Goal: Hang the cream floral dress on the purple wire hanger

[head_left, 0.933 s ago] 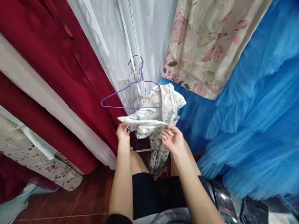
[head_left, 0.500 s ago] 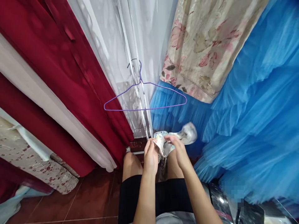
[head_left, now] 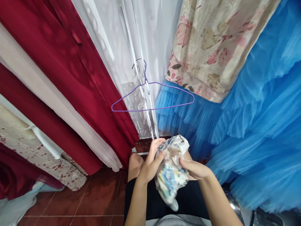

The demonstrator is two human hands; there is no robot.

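A small white garment with a blue floral print (head_left: 172,171) is bunched up between both my hands, over my lap. My left hand (head_left: 152,161) curls round its left side with the thumb on top. My right hand (head_left: 194,169) grips its right side. Above them a bare purple wire hanger (head_left: 152,94) hangs from a rail, with nothing on it.
Hanging clothes close in on all sides: dark red and white fabric (head_left: 70,78) at left, sheer white cloth (head_left: 131,40) in the middle, a cream floral garment (head_left: 211,47) and blue tulle (head_left: 258,125) at right. Red-brown floor tiles (head_left: 89,201) lie below.
The floral garment came off the purple hanger, which now hangs bare. My hands brought the cloth down and gathered it into a bundle over my lap.
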